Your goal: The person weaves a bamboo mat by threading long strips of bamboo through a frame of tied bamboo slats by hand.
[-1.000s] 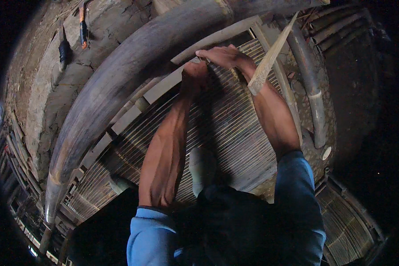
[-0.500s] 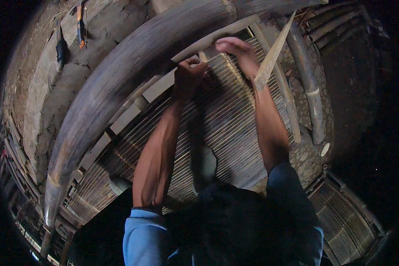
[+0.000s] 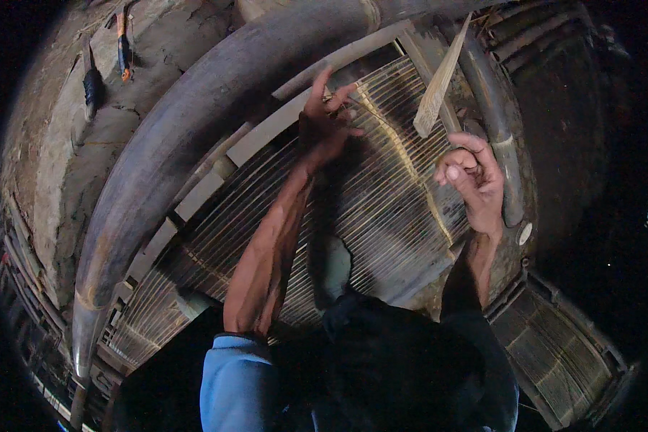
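Below me lies a rack of thin, closely spaced slats (image 3: 266, 223) in a wooden frame. A pale binding line (image 3: 405, 153) crosses the slats on the right side. My left hand (image 3: 327, 119) is over the far edge of the rack, its fingers spread and nothing visible in them. Beyond the right end of the slats, my right hand (image 3: 479, 176) is raised with curled fingers and the thumb against them. Whatever it may hold is too small to make out. A pointed, flat pale strip (image 3: 443, 83) stands out above the frame's right end, just beyond my right hand.
A thick bamboo pole (image 3: 173, 129) curves along the far side of the rack, with a thinner pole (image 3: 493, 122) at the right. Two tools, a dark-handled one (image 3: 92, 86) and an orange-and-black one (image 3: 124, 50), lie on a stone ledge. Another slatted panel (image 3: 558, 353) is at lower right.
My right hand has swung from the far edge toward me and to the right, its fingers curling. My left hand has opened from a pinch and shifted slightly right.
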`<state>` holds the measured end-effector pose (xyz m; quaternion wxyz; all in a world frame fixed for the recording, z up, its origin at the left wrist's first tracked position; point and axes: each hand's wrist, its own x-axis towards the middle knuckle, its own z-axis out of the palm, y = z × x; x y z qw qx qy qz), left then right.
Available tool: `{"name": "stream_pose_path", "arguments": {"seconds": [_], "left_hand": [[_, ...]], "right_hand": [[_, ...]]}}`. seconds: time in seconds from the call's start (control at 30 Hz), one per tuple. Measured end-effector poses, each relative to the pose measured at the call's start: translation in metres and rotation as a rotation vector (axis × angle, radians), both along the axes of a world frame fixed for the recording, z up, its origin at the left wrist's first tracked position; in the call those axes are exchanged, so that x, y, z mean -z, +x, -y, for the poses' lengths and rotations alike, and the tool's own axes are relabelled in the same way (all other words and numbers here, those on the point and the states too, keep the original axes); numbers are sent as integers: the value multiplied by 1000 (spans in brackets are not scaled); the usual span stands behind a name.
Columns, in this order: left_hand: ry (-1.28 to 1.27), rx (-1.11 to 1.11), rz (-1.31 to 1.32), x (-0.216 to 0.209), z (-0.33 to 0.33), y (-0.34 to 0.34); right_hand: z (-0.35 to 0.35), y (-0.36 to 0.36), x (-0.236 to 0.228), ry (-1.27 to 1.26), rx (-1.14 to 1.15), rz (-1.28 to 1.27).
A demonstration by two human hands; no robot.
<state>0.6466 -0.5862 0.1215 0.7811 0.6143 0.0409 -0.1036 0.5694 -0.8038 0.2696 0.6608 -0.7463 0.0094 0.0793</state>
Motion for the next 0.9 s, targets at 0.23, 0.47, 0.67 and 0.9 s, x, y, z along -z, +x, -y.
{"name": "stream_pose_path", "arguments": {"seconds": [0.23,0.47,0.67,0.9], "left_hand": [[112,-68,22,-5,-20,-5],[347,-284,123,-1,-23,-3],[398,-138,162,-24,-37,4],[435,228,350,-6,4,-16]], "right_hand": [[0,0,8,7,138,46],[-30,1,40,-302,226,-187],[-26,8,71,31,283,-282],[72,-77,-3,904,-145,188]]}}
